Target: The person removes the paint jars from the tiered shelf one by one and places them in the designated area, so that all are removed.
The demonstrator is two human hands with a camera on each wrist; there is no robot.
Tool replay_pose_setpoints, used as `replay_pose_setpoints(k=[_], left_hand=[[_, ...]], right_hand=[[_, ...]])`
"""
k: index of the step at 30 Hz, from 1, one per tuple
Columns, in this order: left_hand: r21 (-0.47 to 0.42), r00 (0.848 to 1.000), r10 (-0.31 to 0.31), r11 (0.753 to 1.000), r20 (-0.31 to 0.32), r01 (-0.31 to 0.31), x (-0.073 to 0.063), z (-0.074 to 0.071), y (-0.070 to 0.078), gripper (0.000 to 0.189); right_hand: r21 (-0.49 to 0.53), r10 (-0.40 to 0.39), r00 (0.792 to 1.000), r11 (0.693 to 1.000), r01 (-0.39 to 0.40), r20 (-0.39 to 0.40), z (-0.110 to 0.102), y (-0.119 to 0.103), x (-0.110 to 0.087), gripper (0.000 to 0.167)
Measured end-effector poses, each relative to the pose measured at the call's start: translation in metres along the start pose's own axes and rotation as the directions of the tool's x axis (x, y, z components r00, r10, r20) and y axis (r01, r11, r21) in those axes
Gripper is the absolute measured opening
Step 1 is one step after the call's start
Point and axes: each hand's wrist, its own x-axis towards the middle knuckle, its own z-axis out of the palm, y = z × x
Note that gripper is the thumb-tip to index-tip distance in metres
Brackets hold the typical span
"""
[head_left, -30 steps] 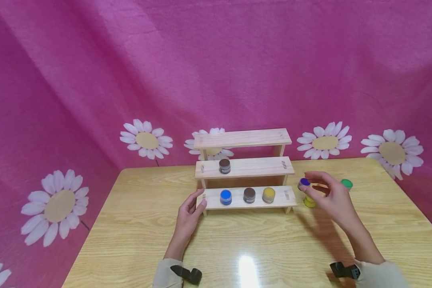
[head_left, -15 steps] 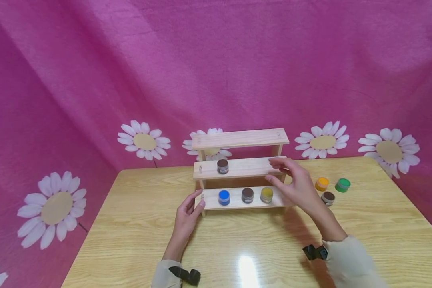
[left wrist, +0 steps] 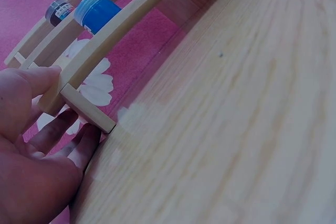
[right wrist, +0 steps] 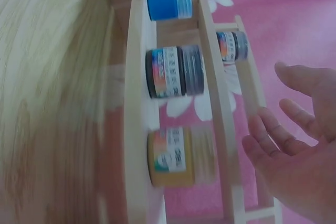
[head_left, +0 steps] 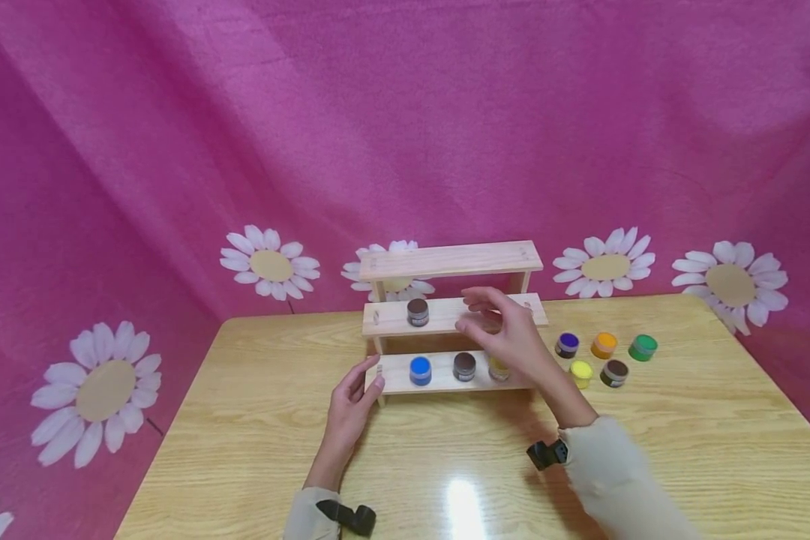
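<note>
A pale wooden three-step display rack [head_left: 448, 259] stands on the table. My left hand [head_left: 352, 397] grips the left end of its lowest step, thumb on top and fingers below, as the left wrist view shows. My right hand [head_left: 506, 334] hovers over the middle step, fingers and thumb spread apart with nothing between them in the right wrist view. To its left on that step sits a dark brown paint jar [head_left: 418, 312]. The lowest step bears a blue paint jar [head_left: 421, 370], another brown paint jar [head_left: 464, 366] and an ochre paint jar [right wrist: 181, 157], partly covered by my right hand in the head view.
Right of the rack, several paint jars stand on the wooden table [head_left: 243, 450]: purple [head_left: 567, 345], orange [head_left: 604, 345], green [head_left: 643, 347], yellow [head_left: 580, 373] and dark brown [head_left: 613, 373]. A pink flowered cloth [head_left: 405, 135] hangs behind.
My right hand has swept left from beside the jars on the table to over the middle step, uncovering the purple and yellow jars. My left hand keeps its place on the rack.
</note>
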Motion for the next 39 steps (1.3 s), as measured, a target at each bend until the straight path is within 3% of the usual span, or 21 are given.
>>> replay_pose_setpoints(k=[6, 13, 18, 29, 39], left_hand=[[-0.008, 1.0, 0.022, 1.0, 0.001, -0.022, 0.0, -0.002, 0.0, 0.04], [0.013, 1.0, -0.013, 1.0, -0.004, 0.013, -0.003, -0.001, -0.002, 0.04], [0.003, 1.0, 0.011, 1.0, 0.0, -0.011, -0.002, -0.001, -0.002, 0.04], [0.005, 1.0, 0.014, 1.0, 0.009, -0.014, -0.001, 0.0, 0.001, 0.04], [0.005, 1.0, 0.007, 1.0, 0.013, -0.008, -0.001, 0.0, 0.002, 0.041]], right_hand=[[-0.048, -0.011, 1.0, 0.999, 0.012, 0.02, 0.022, -0.006, 0.012, 0.049], [-0.084, 0.011, 0.999, 0.996, -0.007, 0.048, 0.043, -0.003, 0.024, 0.052], [-0.131, 0.002, 0.999, 0.991, 0.004, 0.048, 0.052, -0.003, 0.029, 0.05], [-0.195, 0.051, 0.998, 0.98, -0.043, 0.034, 0.059, -0.007, 0.032, 0.043], [-0.167, 0.045, 0.999, 0.985, -0.04, 0.022, 0.052, -0.01, 0.029, 0.038]])
